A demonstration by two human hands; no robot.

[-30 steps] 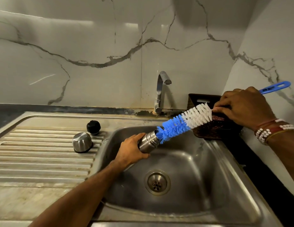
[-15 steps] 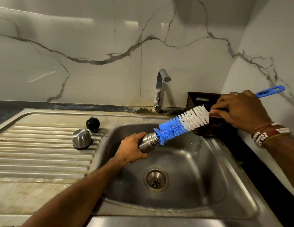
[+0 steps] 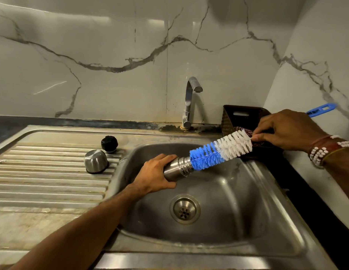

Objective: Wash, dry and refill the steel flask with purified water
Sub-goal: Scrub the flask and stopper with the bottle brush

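Steel flask [image 3: 176, 168], rigid, smooth and likely slippery when wet, lies tilted over the sink [image 3: 267, 191], left hand [image 3: 155, 175] clenched around its body, right hand [image 3: 286, 129] gripping the bottle brush [image 3: 220, 151] at its mouth.

basin [image 3: 238, 201] floor open; basket [image 3: 231, 119] crowding right rim

Left forearm enters from 7 o'clock, bare, reaching toward 1 o'clock; left hand [image 3: 157, 175] palm-down, fingers curled round the silver steel flask [image 3: 178, 167]. Right arm comes in from 3 o'clock, beaded bands at wrist; right hand [image 3: 288, 128] pinches the blue-and-white bristled bottle brush [image 3: 220, 150] at its stem, knuckles up.
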